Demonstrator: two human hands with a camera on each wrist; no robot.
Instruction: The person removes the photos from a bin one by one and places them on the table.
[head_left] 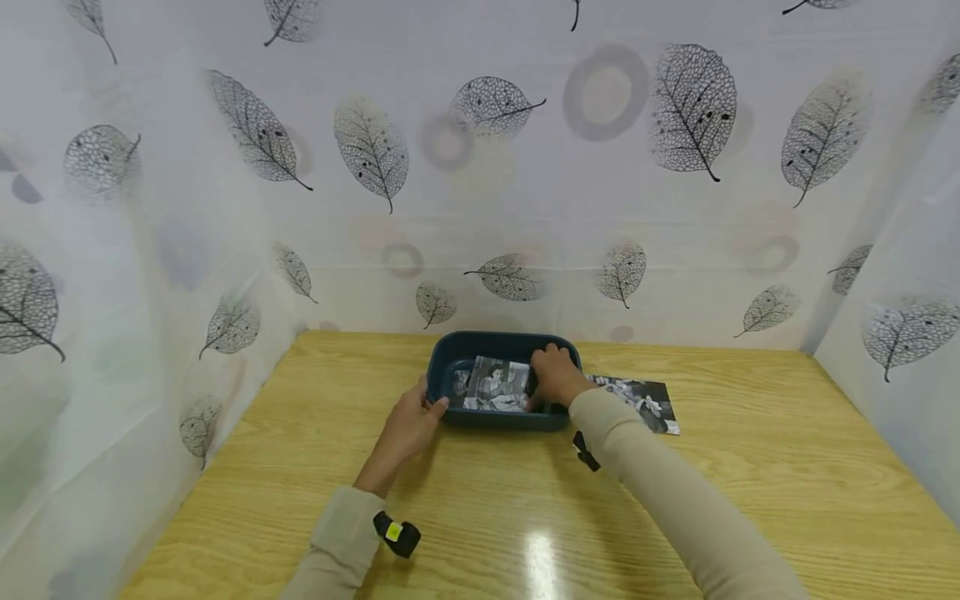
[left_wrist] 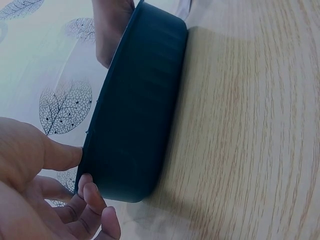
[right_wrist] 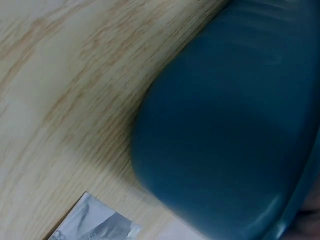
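Observation:
A dark blue-green plastic basin (head_left: 502,422) stands on the table. My left hand (head_left: 408,425) grips its left end; in the left wrist view the thumb lies at the rim and the fingers curl against the wall. Reaching over the near side, my right hand (head_left: 555,377) is down inside the basin's right end. Its curled fingers hold the right edge of a black-and-white photo print (head_left: 497,385); the fingertips are partly hidden. Part of another print (head_left: 460,382) shows beneath it at the left. In the right wrist view, the basin wall (right_wrist: 220,125) hides most of the hand.
Right of the basin, another black-and-white print (head_left: 656,404) lies on the wooden table (head_left: 480,508), partly behind my right forearm. A leaf-patterned curtain (head_left: 555,208) hangs along the table's back and sides.

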